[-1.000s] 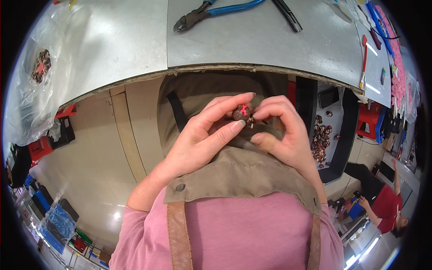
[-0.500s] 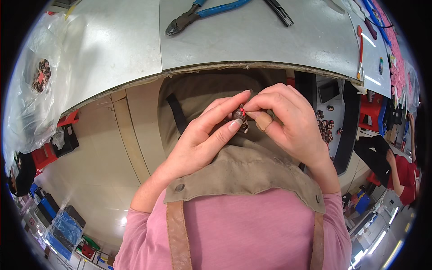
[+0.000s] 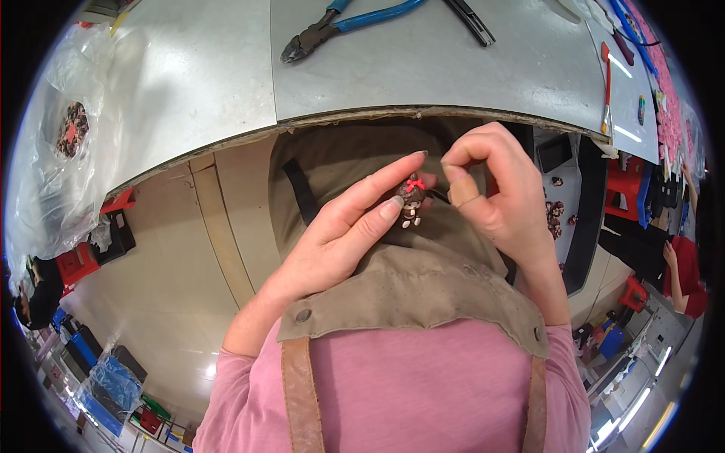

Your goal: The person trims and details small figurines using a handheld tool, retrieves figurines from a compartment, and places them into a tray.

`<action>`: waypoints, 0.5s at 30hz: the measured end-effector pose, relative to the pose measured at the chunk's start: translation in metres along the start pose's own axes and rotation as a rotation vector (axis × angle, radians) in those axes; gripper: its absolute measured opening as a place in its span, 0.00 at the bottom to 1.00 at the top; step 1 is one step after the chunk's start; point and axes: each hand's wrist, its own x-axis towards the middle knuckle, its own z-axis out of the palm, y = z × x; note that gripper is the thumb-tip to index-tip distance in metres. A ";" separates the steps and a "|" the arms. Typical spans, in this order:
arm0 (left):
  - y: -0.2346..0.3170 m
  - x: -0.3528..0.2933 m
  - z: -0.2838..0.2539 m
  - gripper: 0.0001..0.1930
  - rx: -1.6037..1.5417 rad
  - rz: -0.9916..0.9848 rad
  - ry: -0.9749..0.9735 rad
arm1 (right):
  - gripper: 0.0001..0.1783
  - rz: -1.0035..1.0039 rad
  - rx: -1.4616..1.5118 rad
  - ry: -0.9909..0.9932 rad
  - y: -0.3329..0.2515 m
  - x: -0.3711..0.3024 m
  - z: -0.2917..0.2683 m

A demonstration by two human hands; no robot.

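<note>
Between thumb and fingers, my left hand point(image 3: 343, 230) holds a small doll figurine point(image 3: 411, 198) above my lap. It has dark brown hair, a red bow on top of its head and white feet pointing down toward me. My right hand point(image 3: 502, 185) is raised just right of the figurine, apart from it. Its thumb and index finger are pinched together, and I cannot make out whether anything tiny is between them. A tan wrap point(image 3: 464, 190) covers part of the right thumb.
The grey worktable point(image 3: 196, 83) edge runs just beyond my hands. On it lie blue-handled cutting pliers point(image 3: 317, 34), a black tool point(image 3: 472, 23), a thin red brush point(image 3: 606, 87) and a plastic bag point(image 3: 53, 181). Right of my lap, a tray point(image 3: 578, 219) holds several small figurines.
My right hand has drawn back from the figurine's bow, up and to the right. The figurine now shows more fully, its front in view, still in my left hand.
</note>
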 end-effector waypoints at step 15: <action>0.008 0.004 0.001 0.24 -0.299 -0.192 0.076 | 0.06 0.176 0.130 -0.045 0.006 -0.016 -0.005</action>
